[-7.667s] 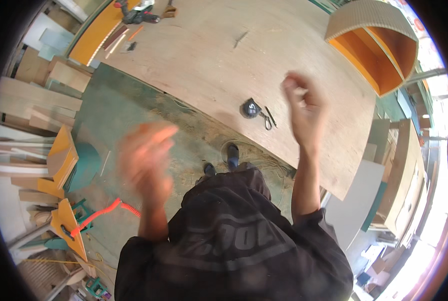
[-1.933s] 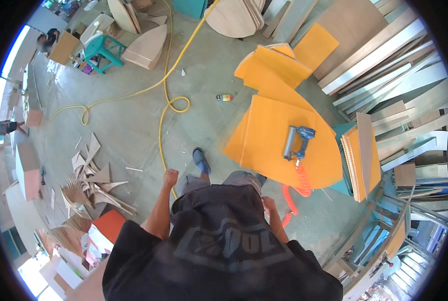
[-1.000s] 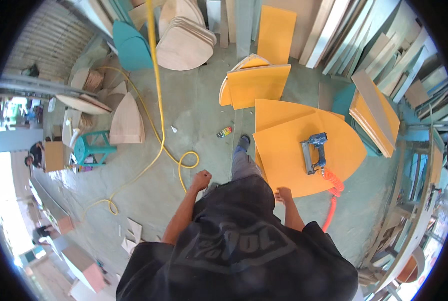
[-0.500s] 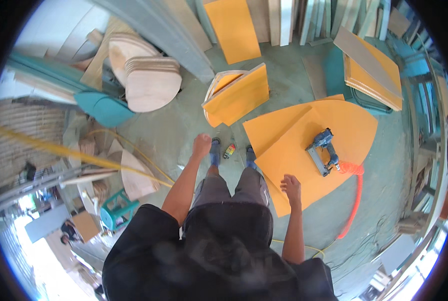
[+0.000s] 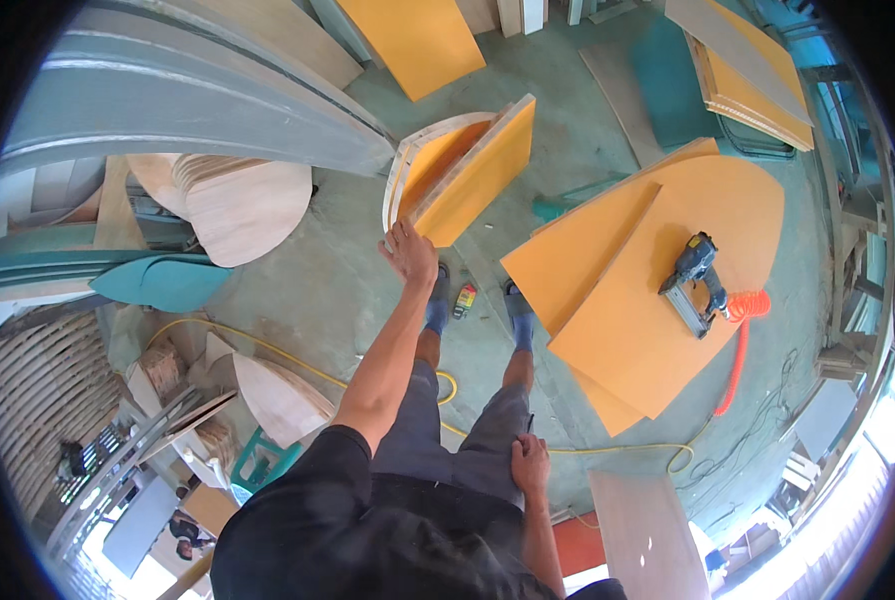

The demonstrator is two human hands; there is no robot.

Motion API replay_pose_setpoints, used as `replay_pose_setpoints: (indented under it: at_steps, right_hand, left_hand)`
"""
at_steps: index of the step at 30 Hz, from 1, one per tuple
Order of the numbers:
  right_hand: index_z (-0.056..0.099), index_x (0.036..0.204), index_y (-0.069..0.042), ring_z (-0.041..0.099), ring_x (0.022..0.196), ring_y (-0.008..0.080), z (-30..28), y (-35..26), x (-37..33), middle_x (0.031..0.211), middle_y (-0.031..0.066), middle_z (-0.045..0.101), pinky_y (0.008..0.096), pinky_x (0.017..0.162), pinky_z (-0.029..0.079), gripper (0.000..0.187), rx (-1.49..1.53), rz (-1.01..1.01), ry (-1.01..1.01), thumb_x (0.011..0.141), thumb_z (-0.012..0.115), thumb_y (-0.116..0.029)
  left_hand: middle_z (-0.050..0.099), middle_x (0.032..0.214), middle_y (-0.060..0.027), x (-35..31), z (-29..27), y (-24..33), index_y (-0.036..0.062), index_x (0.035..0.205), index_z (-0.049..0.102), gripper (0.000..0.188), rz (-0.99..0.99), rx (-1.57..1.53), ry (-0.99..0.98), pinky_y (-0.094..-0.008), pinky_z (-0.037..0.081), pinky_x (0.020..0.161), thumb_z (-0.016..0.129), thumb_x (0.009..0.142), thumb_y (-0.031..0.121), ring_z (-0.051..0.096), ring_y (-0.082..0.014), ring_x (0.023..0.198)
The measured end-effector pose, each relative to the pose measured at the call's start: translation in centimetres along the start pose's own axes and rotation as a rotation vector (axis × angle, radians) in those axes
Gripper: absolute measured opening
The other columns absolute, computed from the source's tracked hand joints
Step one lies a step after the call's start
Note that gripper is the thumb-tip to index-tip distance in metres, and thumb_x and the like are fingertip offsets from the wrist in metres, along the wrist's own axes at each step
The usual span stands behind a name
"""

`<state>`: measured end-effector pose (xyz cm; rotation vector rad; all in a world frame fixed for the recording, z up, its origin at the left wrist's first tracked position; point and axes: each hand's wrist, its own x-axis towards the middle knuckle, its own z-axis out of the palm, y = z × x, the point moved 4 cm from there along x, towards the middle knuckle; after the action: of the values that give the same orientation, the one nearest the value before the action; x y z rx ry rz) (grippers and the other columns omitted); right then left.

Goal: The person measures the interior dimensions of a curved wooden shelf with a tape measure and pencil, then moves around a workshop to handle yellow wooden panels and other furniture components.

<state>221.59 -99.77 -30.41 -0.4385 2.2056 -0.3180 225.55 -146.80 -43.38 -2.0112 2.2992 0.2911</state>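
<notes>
My left hand (image 5: pixel 410 252) reaches forward, its fingers outstretched at the near left corner of an upright piece made of orange panels (image 5: pixel 482 170) with a curved, pale-edged side. The fingertips seem to touch that corner; I see no clear grip. My right hand (image 5: pixel 530 466) is low against my right thigh with its fingers curled. A thin dark tip shows just above it, and I cannot make out whether the hand holds it. Between my feet lies a small yellow and red can or bottle (image 5: pixel 464 300).
On the right, a nail gun (image 5: pixel 694 283) with a coiled orange hose (image 5: pixel 747 305) rests on large orange panels (image 5: pixel 627 300). Stacked pale curved boards (image 5: pixel 250 212) lie left, near a grey beam (image 5: pixel 217 95). A yellow hose (image 5: pixel 297 358) crosses the floor behind my feet.
My left hand has gone forward to the upright orange piece and its fingers have opened out. My right hand has dropped back to my thigh. The view has shifted and I stand closer to the piece.
</notes>
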Motion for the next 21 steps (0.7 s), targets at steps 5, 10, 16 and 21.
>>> replay_pose_setpoints:
  at_steps: [5,10,16,21]
  right_hand:
    - [0.069,0.102,-0.002,0.065,0.076,0.0223,2.1,0.3,-0.8,0.088,0.0112,0.07,0.0374,0.073,0.052,0.024,0.16,0.161,0.021,0.09,0.063,-0.021]
    - [0.069,0.103,0.0,0.062,0.069,0.0137,1.9,1.8,0.0,0.073,0.0048,0.066,0.0308,0.065,0.05,0.025,0.493,0.457,-0.091,0.092,0.06,-0.021]
    - [0.067,0.107,0.001,0.063,0.07,0.0121,4.6,-5.4,6.9,0.081,0.0042,0.066,0.0282,0.064,0.051,0.028,0.525,0.109,-0.253,0.093,0.059,-0.022]
    - [0.065,0.107,-0.001,0.068,0.074,0.0244,10.1,-15.8,17.7,0.09,0.0143,0.069,0.0377,0.066,0.053,0.029,0.455,-0.255,-0.233,0.095,0.059,-0.027]
  left_hand:
    - [0.065,0.1,-0.0121,-1.6,0.8,-0.5,0.0055,0.11,0.054,0.029,0.27,-0.088,-0.087,-0.0447,0.047,0.086,0.067,0.087,0.017,0.065,-0.0311,0.098]
    - [0.068,0.087,-0.0123,-3.5,0.8,-0.3,0.0057,0.103,0.056,0.025,0.34,-0.224,-0.107,-0.0449,0.053,0.073,0.067,0.088,0.022,0.069,-0.0318,0.081]
    - [0.07,0.093,-0.013,-4.9,0.9,-0.7,0.0086,0.105,0.062,0.027,0.139,-0.337,-0.275,-0.0457,0.053,0.078,0.065,0.091,0.031,0.068,-0.034,0.088]
    - [0.07,0.098,-0.0155,-4.3,1.2,-2.0,0.008,0.106,0.064,0.029,0.114,-0.323,-0.294,-0.0481,0.052,0.081,0.065,0.09,0.033,0.067,-0.0365,0.093]
